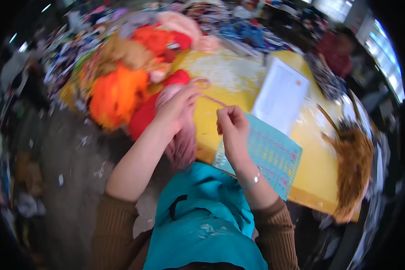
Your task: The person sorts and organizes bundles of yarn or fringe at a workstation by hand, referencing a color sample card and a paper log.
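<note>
A hank of dusty-pink yarn (183, 146) hangs over the near left edge of the yellow table (207, 119). My left hand (181, 103) lies on its upper part, fingers curled over the yarn, fingertips partly hidden. A loose pink strand (215, 101) runs from there to my right hand (235, 130), whose thumb and forefinger are pinched together on its end. Beneath the right wrist is a turquoise card (272, 150) with rows of small coloured marks. Red yarn (144, 118) sits beside the pink hank.
Bright orange yarn (117, 95) and tan yarn (123, 55) are heaped at the left. White printed sheets (281, 92) lie beyond the turquoise card. Brown yarn (356, 168) drapes over the table's right end. A person in a dark red top (334, 51) is at the far right.
</note>
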The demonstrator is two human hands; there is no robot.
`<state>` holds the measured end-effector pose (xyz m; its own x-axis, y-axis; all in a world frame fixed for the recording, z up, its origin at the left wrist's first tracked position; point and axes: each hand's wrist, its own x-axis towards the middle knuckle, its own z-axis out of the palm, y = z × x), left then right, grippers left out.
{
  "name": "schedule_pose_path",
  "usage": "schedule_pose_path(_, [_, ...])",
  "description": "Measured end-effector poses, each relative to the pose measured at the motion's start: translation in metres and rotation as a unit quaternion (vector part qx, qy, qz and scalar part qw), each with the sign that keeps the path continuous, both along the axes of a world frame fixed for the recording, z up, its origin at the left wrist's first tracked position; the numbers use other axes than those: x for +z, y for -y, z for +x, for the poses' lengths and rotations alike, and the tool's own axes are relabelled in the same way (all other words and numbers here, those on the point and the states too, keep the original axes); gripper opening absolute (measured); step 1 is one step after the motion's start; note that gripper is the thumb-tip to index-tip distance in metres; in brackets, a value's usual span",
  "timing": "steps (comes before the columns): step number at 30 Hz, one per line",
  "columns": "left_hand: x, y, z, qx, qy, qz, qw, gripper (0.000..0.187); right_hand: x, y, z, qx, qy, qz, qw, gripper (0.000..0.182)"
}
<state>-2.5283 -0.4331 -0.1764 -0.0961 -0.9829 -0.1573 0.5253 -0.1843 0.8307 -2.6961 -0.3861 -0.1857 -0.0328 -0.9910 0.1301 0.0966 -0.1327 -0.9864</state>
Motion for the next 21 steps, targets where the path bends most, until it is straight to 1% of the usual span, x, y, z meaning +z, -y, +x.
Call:
schedule_pose_path(1, [0.017,0.002,-0.006,0.039,-0.044,-0.001,0.998,0.013,0.007,-0.022,0.015,0.077,-0.015,-0.035,0.996,0.005])
schedule_pose_path(2, [0.015,0.008,-0.002,0.057,-0.037,0.006,0.998,0.011,0.018,-0.047,0.034,0.214,0.043,0.010,0.976,0.004])
schedule_pose_path(3, [0.011,0.018,0.003,0.069,-0.030,0.011,0.997,0.012,0.005,-0.062,0.050,0.313,0.010,-0.042,0.949,0.002])
schedule_pose_path(4, [-0.010,0.042,0.012,0.040,-0.042,0.011,0.998,0.014,0.007,-0.083,0.069,0.322,-0.042,-0.105,0.940,0.002])
schedule_pose_path(5, [-0.029,0.057,0.020,0.003,-0.053,0.008,0.999,0.016,0.005,-0.100,0.083,0.342,-0.041,-0.139,0.928,0.004])
schedule_pose_path(6, [-0.026,0.056,0.026,0.013,-0.054,0.007,0.998,0.016,0.007,-0.113,0.090,0.356,-0.045,-0.085,0.930,0.006])
schedule_pose_path(7, [-0.024,0.056,0.027,0.007,-0.026,0.028,0.999,0.018,0.008,-0.123,0.093,0.362,-0.052,-0.030,0.930,0.008])
schedule_pose_path(8, [-0.022,0.056,0.026,-0.002,0.002,0.048,0.999,0.019,0.005,-0.125,0.094,0.360,-0.031,-0.040,0.932,0.011])
schedule_pose_path(9, [-0.019,0.056,0.028,-0.003,0.002,0.045,0.999,0.019,0.008,-0.127,0.092,0.358,-0.031,-0.043,0.932,0.011])
schedule_pose_path(10, [-0.020,0.056,0.035,-0.025,0.014,0.046,0.999,0.014,0.013,-0.130,0.091,0.358,-0.018,-0.042,0.932,0.011])
schedule_pose_path(12, [-0.023,0.058,0.039,-0.057,0.029,0.043,0.997,0.012,0.015,-0.134,0.088,0.362,0.009,-0.028,0.932,0.012])
schedule_pose_path(13, [-0.024,0.060,0.036,-0.037,0.056,0.027,0.997,0.011,0.016,-0.135,0.086,0.364,0.020,-0.016,0.931,0.013])
schedule_pose_path(14, [-0.029,0.068,0.032,-0.019,0.083,0.009,0.996,0.010,0.019,-0.134,0.082,0.366,-0.015,-0.026,0.930,0.013])
schedule_pose_path(16, [-0.047,0.085,0.026,-0.040,0.077,0.008,0.996,0.011,0.021,-0.134,0.079,0.384,-0.021,-0.023,0.923,0.011])
schedule_pose_path(17, [-0.047,0.086,0.023,-0.044,0.070,0.016,0.996,0.013,0.019,-0.135,0.080,0.368,-0.010,-0.054,0.928,0.011])
schedule_pose_path(18, [-0.049,0.088,0.019,-0.055,0.071,0.013,0.996,0.013,0.020,-0.133,0.080,0.357,-0.011,-0.057,0.932,0.011])
schedule_pose_path(20, [-0.044,0.079,0.012,-0.011,0.068,0.039,0.997,0.011,0.022,-0.130,0.078,0.304,-0.024,-0.083,0.949,0.011])
schedule_pose_path(21, [-0.043,0.077,0.012,-0.011,0.079,0.058,0.995,0.011,0.023,-0.128,0.077,0.295,-0.024,-0.083,0.952,0.011])
